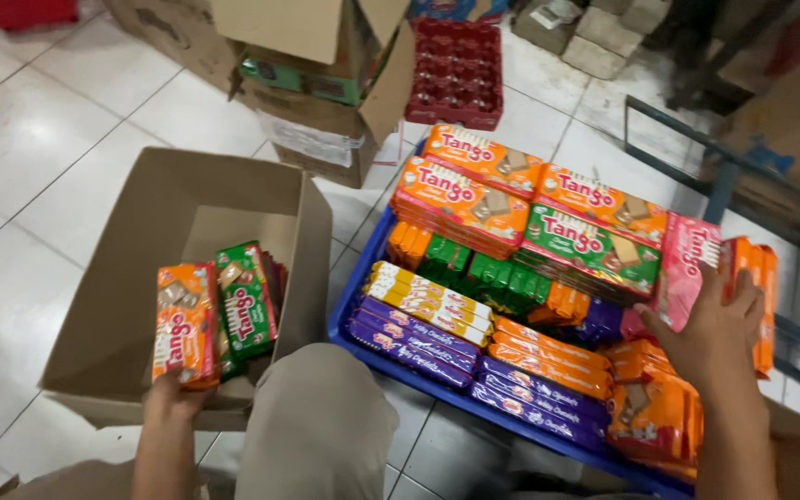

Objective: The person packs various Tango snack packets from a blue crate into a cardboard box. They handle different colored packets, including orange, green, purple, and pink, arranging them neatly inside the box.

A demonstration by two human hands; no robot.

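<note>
- Far left, my left hand (176, 389) is clamped on the bottom end of a stack of wafer packs (215, 310) — orange on the outside, green beside it — and holds them upright inside the open cardboard box (108, 306).
- I judge the box barely started: apart from that stack I see only bare cardboard floor and walls, so most of the work looks left.
- My knee (317, 426) sits between box and tray and hides the box's near right corner.
- Middle: the blue tray (349, 315) is packed — purple, yellow, orange and green bars, with bigger orange and green packs piled at the back.
- Right: my right hand (710, 329) lies spread against a pink pack (687, 264) standing on edge, fingers over its top; I can't tell whether it truly grips it.
- An orange pack (763, 296) stands just behind that hand, partly covered.
- The tray's right end runs under my forearm — unreadable there.
</note>
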